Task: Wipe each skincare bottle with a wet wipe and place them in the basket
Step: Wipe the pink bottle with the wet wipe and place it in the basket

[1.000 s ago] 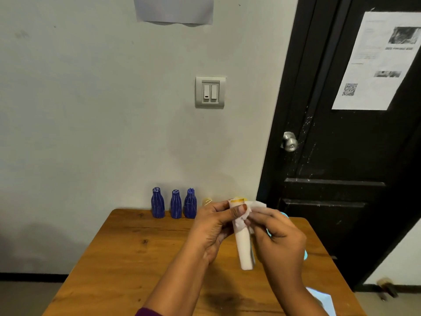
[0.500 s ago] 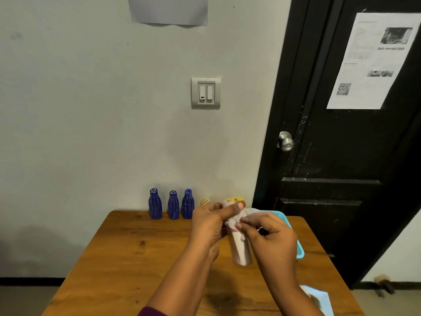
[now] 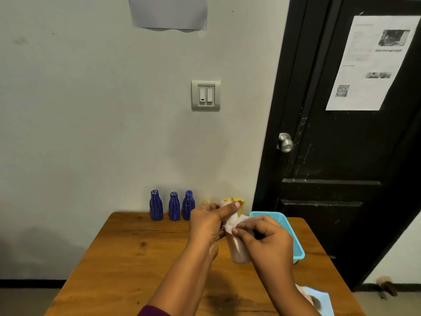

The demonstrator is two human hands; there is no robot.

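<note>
Over the middle of the table [image 3: 136,258], your right hand [image 3: 266,242] pinches the wipe [image 3: 234,223] against the bottle [image 3: 239,252]; your left hand [image 3: 207,224] grips it near the cap. The basket [image 3: 293,242] sits at the table's right; blue bottles [image 3: 174,206] line its far edge.

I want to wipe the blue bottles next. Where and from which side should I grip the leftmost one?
Probably round the wide body of the leftmost blue bottle, from the front: it stands upright, the wall is behind it, and the middle blue bottle stands near on its right.
</note>
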